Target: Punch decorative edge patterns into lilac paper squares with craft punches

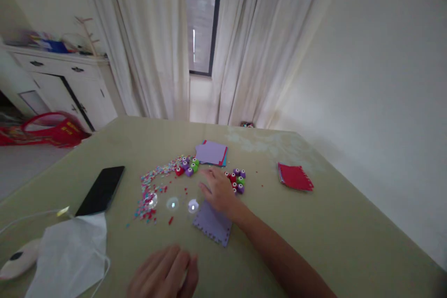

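Note:
My right hand (220, 191) reaches over a purple foam sheet (213, 224) with a notched edge. Its fingers point forward and its thumb stands apart; nothing shows in it. Just beyond the fingertips lies a cluster of eye-shaped pieces (189, 167) in red, purple and green. To the right of the hand sits a second group of eye-shaped pieces (239, 180), partly hidden by it. My left hand (164, 274), slightly blurred, is near the front with curled fingers; what they hold, if anything, is hidden. Three small clear round pieces, one of them a clear disc (193, 206), lie left of the purple sheet.
Small coloured bits (153, 179) are scattered left of the middle. A foam sheet stack (212, 152) lies behind, and red foam sheets (296, 177) at right. On the left are a black phone (101, 191), a white cloth-like sheet (70, 253), a cable and a white device (21, 258).

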Motion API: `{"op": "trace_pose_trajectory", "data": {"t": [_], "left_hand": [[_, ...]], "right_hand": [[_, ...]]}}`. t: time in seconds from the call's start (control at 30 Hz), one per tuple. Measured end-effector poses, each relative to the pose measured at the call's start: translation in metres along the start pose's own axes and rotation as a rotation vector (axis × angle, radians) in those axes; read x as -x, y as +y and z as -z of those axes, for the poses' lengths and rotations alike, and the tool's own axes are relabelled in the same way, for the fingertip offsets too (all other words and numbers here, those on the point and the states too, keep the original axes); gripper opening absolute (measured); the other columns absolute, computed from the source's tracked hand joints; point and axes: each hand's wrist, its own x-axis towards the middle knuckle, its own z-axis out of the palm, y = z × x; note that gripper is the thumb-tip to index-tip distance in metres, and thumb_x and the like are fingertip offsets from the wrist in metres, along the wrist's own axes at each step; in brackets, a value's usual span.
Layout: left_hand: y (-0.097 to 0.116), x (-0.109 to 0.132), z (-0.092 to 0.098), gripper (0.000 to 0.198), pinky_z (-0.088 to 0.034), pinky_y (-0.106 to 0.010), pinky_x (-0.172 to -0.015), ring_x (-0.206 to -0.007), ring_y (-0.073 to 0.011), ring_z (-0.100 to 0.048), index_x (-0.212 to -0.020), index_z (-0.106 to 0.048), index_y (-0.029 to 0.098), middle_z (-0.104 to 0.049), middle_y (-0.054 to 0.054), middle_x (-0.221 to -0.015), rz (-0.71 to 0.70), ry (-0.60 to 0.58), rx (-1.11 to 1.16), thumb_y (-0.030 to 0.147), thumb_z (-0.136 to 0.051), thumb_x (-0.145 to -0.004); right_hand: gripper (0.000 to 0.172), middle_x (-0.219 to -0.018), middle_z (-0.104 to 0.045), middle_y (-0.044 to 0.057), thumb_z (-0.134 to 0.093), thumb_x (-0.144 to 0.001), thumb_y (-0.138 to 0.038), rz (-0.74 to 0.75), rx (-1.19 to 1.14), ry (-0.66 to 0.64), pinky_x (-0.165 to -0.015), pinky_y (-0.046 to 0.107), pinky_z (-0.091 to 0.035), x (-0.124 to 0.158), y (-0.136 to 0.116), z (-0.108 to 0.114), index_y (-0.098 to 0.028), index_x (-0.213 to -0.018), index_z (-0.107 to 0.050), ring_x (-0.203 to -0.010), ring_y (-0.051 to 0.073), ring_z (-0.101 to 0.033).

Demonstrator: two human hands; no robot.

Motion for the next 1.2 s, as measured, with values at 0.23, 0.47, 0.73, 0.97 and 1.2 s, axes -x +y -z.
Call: {"op": "trace_pose_trajectory", "data": {"t": [0.23,0.47,0.73,0.97,1.2], "left_hand": [[0.011,-0.08,-0.012,0.035,-0.054,-0.039,-0.081,-0.107,-0.0328,-0.07,-0.115,-0.065,0.021,-0.07,-0.014,-0.116,0.078,-0.156,-0.216,0.047,-0.046,-0.102],[-0.003,-0.089,-0.007,0.021,-0.049,-0.039,-0.085,-0.109,-0.0316,-0.069,-0.105,-0.061,0.02,-0.07,-0.013,-0.117,0.063,-0.356,-0.064,0.039,-0.06,-0.096],[-0.022,-0.102,-0.003,0.011,-0.045,-0.031,-0.075,-0.091,-0.0228,-0.068,-0.089,-0.058,0.023,-0.072,-0.003,-0.095,0.019,-0.399,0.136,0.028,-0.067,-0.087],[-0.04,-0.097,-0.006,0.027,-0.045,-0.034,-0.076,-0.085,-0.0251,-0.067,-0.113,-0.063,0.022,-0.068,-0.002,-0.087,0.078,-0.435,0.266,0.029,-0.066,-0.086],[-0.049,-0.095,-0.004,0.011,-0.045,-0.036,-0.082,-0.094,-0.0266,-0.065,-0.092,-0.064,0.023,-0.066,-0.006,-0.103,0.033,-0.369,0.295,0.031,-0.065,-0.085]], "right_hand": [[0.026,-0.14,-0.059,0.013,-0.059,-0.101,-0.022,0.116,0.104,-0.164,-0.111,0.043,-0.044,-0.061,0.002,-0.035,-0.021,-0.127,-0.067,-0.129,0.029,-0.054],[0.023,-0.114,-0.071,0.009,-0.055,-0.098,-0.008,0.069,0.061,-0.241,-0.09,0.031,-0.052,-0.024,0.009,-0.034,-0.02,-0.113,-0.067,-0.105,0.023,-0.066],[0.038,-0.114,-0.067,0.01,-0.062,-0.087,-0.014,-0.164,-0.282,0.194,-0.088,0.034,-0.054,0.027,0.008,0.01,-0.018,-0.124,-0.06,-0.097,0.023,-0.065],[0.027,-0.114,-0.068,0.009,-0.067,-0.094,-0.031,-0.4,-0.868,0.472,-0.082,0.034,-0.057,0.066,0.022,0.009,-0.024,-0.12,-0.068,-0.094,0.021,-0.066],[0.037,-0.114,-0.071,0.008,-0.078,-0.087,-0.031,-0.417,-1.094,0.511,-0.087,0.034,-0.058,0.063,0.018,-0.01,-0.024,-0.121,-0.066,-0.094,0.02,-0.069]]}}
